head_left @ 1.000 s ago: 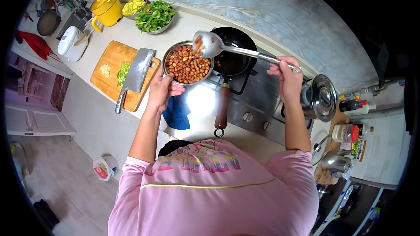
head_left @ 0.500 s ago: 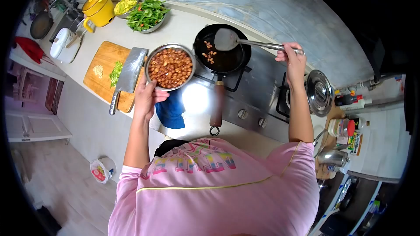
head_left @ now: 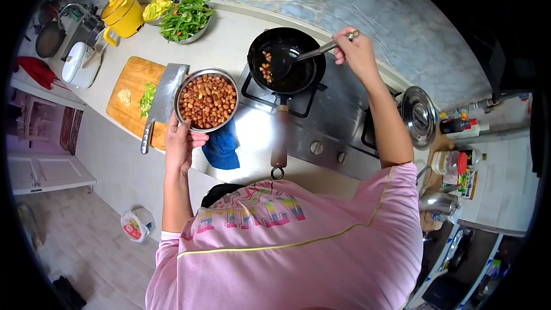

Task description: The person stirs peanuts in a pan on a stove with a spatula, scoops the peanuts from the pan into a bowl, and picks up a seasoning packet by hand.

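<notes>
Across the chest of the pink shirt runs a row of multicoloured block capitals, upside down to the camera; A, T, L and E seem to be among them, but the whole word cannot be read for certain. Print on the red-lidded jar at the right is too small to read. One metal bowl, well filled with brown nuts, sits in the left hand, thumb hooked over the rim and the other fingers half spread against its side. Around the upper handle of one spatula, the fingers of the right hand are curled closed. Its head lies in the one black pan on the stove, just beside a small cluster of nuts along the pan's left side. Half a second ago that head was raised above the pan, and a second ago it was over the bowl with nuts on it; the bowl, which then overlapped the pan in view, is now apart from it. Two stove knobs face the person. One cutting board carries one cleaver and two small heaps, one green and one pale; two bowls of vegetables stand behind, beside one yellow pot.
</notes>
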A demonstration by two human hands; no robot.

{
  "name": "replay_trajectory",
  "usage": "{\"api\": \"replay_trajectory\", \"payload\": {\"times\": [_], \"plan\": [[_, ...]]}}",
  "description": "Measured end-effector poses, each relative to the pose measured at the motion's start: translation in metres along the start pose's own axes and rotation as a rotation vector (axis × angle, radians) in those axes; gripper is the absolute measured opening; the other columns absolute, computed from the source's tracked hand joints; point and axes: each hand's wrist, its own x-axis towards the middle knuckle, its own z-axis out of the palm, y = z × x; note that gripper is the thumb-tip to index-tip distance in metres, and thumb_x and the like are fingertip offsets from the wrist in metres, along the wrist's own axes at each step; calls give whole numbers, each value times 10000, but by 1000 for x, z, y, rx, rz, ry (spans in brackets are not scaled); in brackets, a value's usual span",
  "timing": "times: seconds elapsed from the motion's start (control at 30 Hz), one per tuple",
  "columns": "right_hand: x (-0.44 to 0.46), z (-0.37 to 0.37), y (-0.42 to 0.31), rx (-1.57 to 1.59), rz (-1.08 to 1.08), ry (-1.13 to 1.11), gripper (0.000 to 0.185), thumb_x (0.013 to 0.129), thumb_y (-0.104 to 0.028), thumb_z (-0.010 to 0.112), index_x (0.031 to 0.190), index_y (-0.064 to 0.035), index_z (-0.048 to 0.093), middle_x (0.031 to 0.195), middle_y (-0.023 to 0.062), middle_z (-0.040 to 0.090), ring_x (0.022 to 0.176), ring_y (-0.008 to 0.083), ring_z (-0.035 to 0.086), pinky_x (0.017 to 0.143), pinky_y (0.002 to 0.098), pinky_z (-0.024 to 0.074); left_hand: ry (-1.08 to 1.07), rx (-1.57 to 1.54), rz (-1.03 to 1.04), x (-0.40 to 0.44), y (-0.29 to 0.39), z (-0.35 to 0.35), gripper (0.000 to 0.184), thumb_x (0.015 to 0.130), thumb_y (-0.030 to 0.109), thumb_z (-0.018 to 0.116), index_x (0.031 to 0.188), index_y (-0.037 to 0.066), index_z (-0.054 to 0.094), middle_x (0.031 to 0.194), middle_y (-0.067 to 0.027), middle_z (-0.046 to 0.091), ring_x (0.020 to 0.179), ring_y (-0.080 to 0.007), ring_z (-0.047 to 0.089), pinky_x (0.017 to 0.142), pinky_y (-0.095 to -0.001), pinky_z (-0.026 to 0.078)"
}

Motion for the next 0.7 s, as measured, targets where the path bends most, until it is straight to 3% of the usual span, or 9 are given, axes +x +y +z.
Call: {"api": "replay_trajectory", "payload": {"times": [0.3, 0.7], "plan": [[23, 20, -4, 89, -24, -32, 133, 812, -132, 540, 757, -11, 554, 595, 54, 543, 487, 108, 534, 415, 230, 459, 0, 6, 0, -2, 1, -1, 430, 906, 86, 365, 1326, 38, 285, 757, -155, 622, 534, -198, 631, 445, -242, 539], [34, 44, -34, -71, -158, -94, 151, 811, -148, 544, 753, -10, 530, 573, 35, 527, 468, 82, 511, 403, 212, 446, 6, 6, -10, -2, 0, 1, 427, 909, 93, 366, 1326, 50, 287, 729, -140, 624, 534, -195, 632, 444, -240, 539]]}}
